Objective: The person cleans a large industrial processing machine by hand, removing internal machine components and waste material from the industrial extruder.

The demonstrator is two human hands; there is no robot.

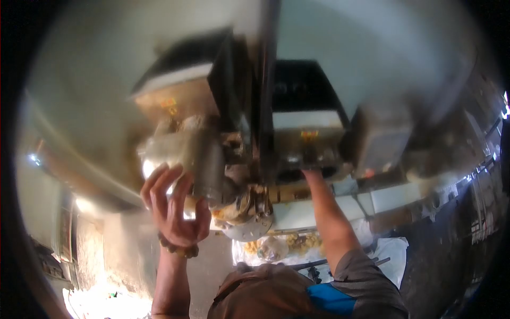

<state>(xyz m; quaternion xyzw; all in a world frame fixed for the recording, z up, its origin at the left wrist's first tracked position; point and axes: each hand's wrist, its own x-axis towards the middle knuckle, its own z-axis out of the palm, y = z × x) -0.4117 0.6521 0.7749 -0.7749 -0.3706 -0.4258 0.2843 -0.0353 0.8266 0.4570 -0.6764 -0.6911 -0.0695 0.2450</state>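
Note:
My left hand [175,207], with a beaded bracelet on the wrist, is raised at the left with fingers spread and curved. It is nearest to a shiny metal cylinder [204,159] on a machine, and whether it touches the metal is unclear. My right arm reaches up to a second machine [308,143] with a black top and dark round openings. The right hand is hidden at those openings, so what it touches cannot be seen. Below the left machine sits a pale round dish [249,229] with yellowish material at its edge.
A dark vertical post [264,80] stands between the machines. A grey box-shaped unit [385,141] is at the right. Lower down, a white sheet [393,258] lies near yellowish pieces [297,242] and a clear bag [273,248]. A pale ledge [396,196] runs across.

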